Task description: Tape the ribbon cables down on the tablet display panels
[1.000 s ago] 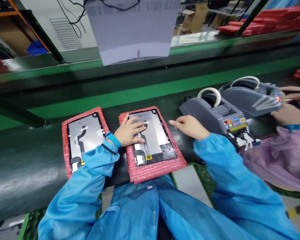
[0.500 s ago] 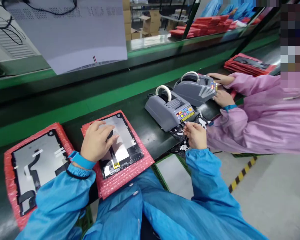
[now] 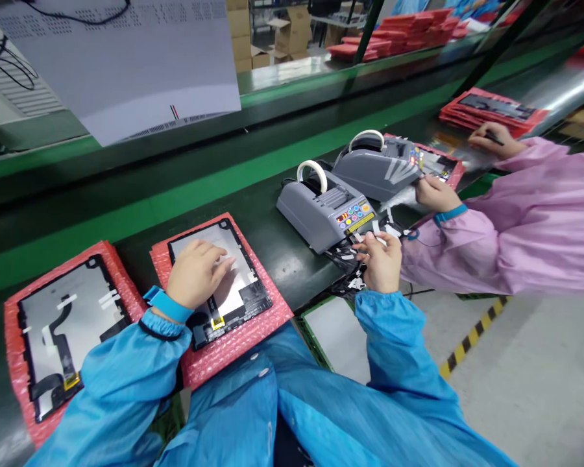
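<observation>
My left hand (image 3: 194,274) lies on a tablet panel (image 3: 231,295) that rests on a red bubble-wrap sheet (image 3: 246,334), fingers curled and pressing its silver back. My right hand (image 3: 380,259) is at the outlet of the near grey tape dispenser (image 3: 321,211), fingers pinched around a small piece of white tape. A second panel (image 3: 61,324) on its own red bubble wrap lies to the left, untouched.
A second tape dispenser (image 3: 377,170) stands behind the first. A co-worker in a pink coat (image 3: 525,227) sits at my right, hands near that dispenser and a stack of red-wrapped panels (image 3: 491,110). A large white sheet (image 3: 126,65) hangs above the green conveyor frame (image 3: 126,211).
My right hand went from beside the panel to the near tape dispenser's outlet and pinched tape there. My view swung right. My left hand stayed on the panel.
</observation>
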The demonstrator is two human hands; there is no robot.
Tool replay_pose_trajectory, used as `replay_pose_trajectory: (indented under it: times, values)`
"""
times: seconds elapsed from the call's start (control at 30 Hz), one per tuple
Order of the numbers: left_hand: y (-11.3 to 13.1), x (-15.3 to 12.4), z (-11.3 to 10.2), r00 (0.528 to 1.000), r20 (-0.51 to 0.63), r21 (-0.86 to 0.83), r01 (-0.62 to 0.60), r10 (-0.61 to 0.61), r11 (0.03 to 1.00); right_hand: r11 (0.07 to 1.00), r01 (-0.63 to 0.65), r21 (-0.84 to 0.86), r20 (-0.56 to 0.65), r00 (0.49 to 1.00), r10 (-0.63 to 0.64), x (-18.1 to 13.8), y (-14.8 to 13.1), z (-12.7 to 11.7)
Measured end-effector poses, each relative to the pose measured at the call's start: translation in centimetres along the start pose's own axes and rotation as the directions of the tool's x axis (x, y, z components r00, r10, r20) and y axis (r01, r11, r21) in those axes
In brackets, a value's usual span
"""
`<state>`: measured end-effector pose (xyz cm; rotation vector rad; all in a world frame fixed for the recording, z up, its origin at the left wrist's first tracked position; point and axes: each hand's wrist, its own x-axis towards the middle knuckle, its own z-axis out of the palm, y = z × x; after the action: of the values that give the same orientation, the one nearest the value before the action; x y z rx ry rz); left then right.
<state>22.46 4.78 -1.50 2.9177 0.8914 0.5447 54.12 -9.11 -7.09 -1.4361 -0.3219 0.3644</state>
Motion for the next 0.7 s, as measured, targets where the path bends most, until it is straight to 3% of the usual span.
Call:
replay_pose_trajectory:
  times: [0.3,0.43,0.53,0.7]
  values:
    - [0.4,0.6,0.2,0.999,0.034,-0.090,0.024,-0.021,0.996,0.987,0.141,-0.072,0.007,0.990,-0.141,0.2,0.2,0.0]
    - [1.9,1.3,-0.1,0.999,0.033,-0.288,0.004,0.005,0.957,0.966,0.246,-0.078,0.179,0.957,-0.229,-2.9,-2.2,0.2]
    - [3.4,2.1,0.0,0.999,0.041,-0.448,-0.003,0.024,0.894,0.977,0.206,-0.053,0.439,0.884,-0.163,-5.8,-4.0,2.0]
    - [4.3,2.7,0.5,0.999,0.044,-0.559,0.021,0.004,0.829,0.988,0.140,-0.069,0.730,0.681,-0.046,-8.7,-4.6,6.7]
